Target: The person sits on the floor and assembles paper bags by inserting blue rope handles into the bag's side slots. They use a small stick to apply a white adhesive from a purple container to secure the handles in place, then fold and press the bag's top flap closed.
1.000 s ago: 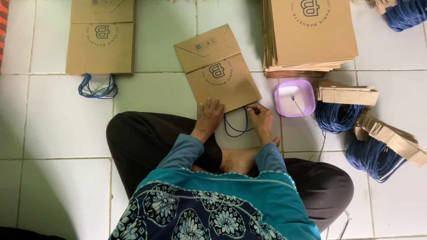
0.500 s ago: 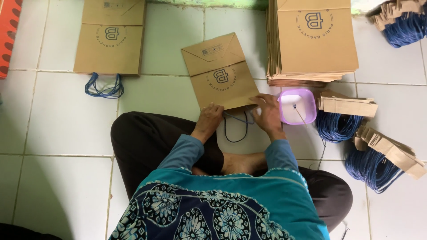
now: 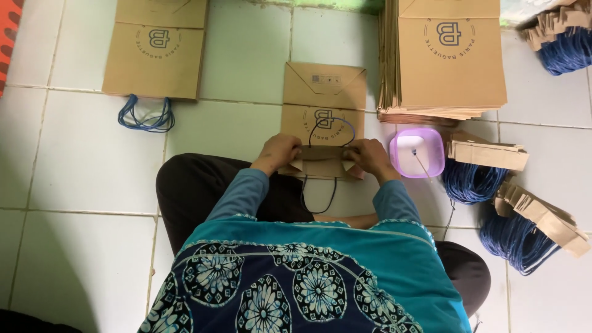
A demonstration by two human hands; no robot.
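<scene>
A flat brown paper bag (image 3: pixel 325 102) lies on the white tiled floor in front of my crossed legs. Its near edge is folded over, and both hands press on that fold. My left hand (image 3: pixel 279 152) holds the left end of the fold; my right hand (image 3: pixel 369 155) holds the right end. One dark blue cord handle (image 3: pixel 332 123) loops up over the bag's face. A second cord handle (image 3: pixel 319 197) hangs below the fold toward my lap.
A tall stack of flat brown bags (image 3: pixel 449 58) stands at upper right. A small purple tub (image 3: pixel 417 152) sits right of my right hand. Bundles of blue cord handles with cardboard strips (image 3: pixel 493 172) lie further right. A finished bag (image 3: pixel 156 52) with blue handles lies at upper left.
The bag has been turned from a slant to lie square in front of me. Both hands moved onto its near edge, which is now folded over with one handle looped on top.
</scene>
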